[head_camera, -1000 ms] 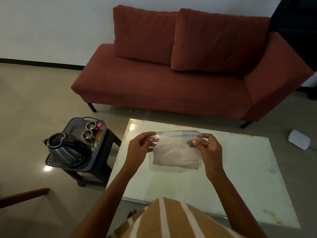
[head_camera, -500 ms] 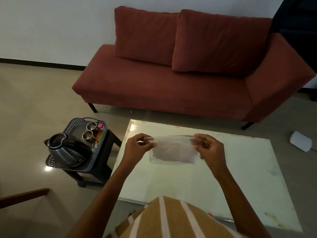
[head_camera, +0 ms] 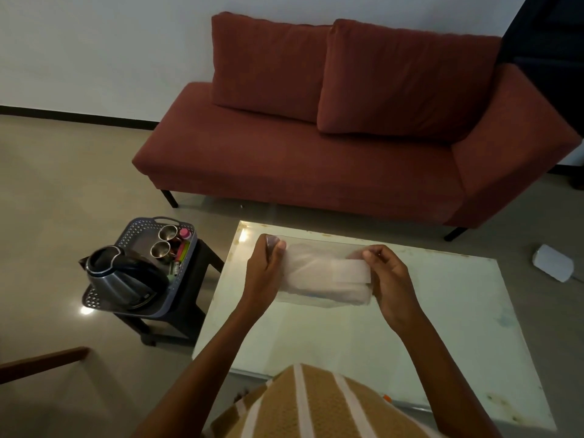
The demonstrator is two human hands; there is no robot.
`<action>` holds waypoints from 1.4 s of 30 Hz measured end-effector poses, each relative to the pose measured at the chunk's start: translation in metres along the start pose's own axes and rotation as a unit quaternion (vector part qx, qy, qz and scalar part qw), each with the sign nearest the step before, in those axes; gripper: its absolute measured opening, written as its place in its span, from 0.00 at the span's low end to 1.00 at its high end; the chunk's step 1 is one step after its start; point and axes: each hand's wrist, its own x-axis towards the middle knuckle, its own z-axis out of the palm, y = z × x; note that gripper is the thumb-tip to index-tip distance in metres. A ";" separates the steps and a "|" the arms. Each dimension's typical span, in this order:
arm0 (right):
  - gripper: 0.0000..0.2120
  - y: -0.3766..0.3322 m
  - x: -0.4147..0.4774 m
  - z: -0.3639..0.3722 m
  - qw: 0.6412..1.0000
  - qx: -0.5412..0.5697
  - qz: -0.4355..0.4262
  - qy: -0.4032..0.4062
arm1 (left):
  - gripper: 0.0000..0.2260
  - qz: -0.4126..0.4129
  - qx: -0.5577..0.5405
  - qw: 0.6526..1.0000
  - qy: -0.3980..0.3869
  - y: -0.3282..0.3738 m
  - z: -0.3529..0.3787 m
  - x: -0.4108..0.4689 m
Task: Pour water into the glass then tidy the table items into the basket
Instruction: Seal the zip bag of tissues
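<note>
Holding a clear pouch point(head_camera: 319, 276) by its two ends, the left hand point(head_camera: 264, 273) and right hand point(head_camera: 390, 286) keep it stretched flat above the table point(head_camera: 442, 327), near the far left corner. Both sets of fingers are curled and pinching the plastic. The pouch is transparent and crinkled, with pale folded sheets inside and a faint blue line along its near edge. Off the table's left edge, a grey perforated basket point(head_camera: 139, 229) sits on a black stool point(head_camera: 202, 279), holding a steel kettle point(head_camera: 117, 276) and two metal cups point(head_camera: 167, 232).
</note>
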 end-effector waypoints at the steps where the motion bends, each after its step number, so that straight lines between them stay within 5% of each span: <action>1: 0.05 0.001 0.002 0.000 1.000 -0.002 0.018 -0.010 | 0.07 -0.011 -0.005 1.000 0.012 0.001 0.001 0.000; 3: 0.03 0.005 0.004 -0.002 0.997 -0.034 0.052 -0.036 | 0.11 -0.032 -0.010 0.999 0.022 0.002 0.001 0.002; 6: 0.28 0.017 0.003 -0.015 0.987 -0.071 0.112 -0.087 | 0.14 -0.045 -0.015 0.999 0.022 0.002 0.000 0.004; 8: 0.36 0.023 0.004 -0.021 0.979 -0.015 0.150 -0.139 | 0.14 -0.045 -0.010 0.998 0.032 0.002 0.000 0.005; 12: 0.20 0.014 -0.002 -0.021 0.973 0.041 0.134 -0.185 | 0.14 -0.046 -0.010 0.997 0.058 0.001 -0.001 0.007; 15: 0.20 0.013 0.001 -0.023 0.983 0.057 0.105 -0.143 | 0.19 -0.112 -0.120 0.986 0.015 -0.006 -0.007 0.006; 19: 0.17 0.013 0.004 -0.023 0.989 0.084 0.079 -0.094 | 0.27 -0.247 -0.399 0.876 -0.105 -0.014 -0.004 -0.005; 22: 0.36 0.013 0.001 -0.016 0.992 0.076 0.074 -0.068 | 0.29 -0.297 -0.477 0.816 -0.135 -0.017 0.012 -0.018; 23: 0.39 0.015 0.000 -0.013 0.993 0.066 0.076 -0.065 | 0.30 -0.292 -0.475 0.817 -0.147 -0.017 0.017 -0.021; 26: 0.18 0.020 -0.007 -0.006 0.992 0.062 0.077 -0.078 | 0.30 -0.234 -0.443 0.847 -0.179 -0.014 0.028 -0.025; 28: 0.13 0.023 -0.008 -0.007 0.990 0.068 0.086 -0.088 | 0.25 -0.206 -0.415 0.874 -0.149 -0.011 0.032 -0.027; 32: 0.11 0.024 -0.007 -0.016 0.986 0.051 0.119 -0.103 | 0.15 -0.211 -0.387 0.895 -0.075 -0.016 0.038 -0.031; 42: 0.18 -0.004 0.018 -0.060 0.982 -0.081 0.095 -0.138 | 0.19 -0.218 -0.242 0.945 -0.037 -0.021 0.059 -0.043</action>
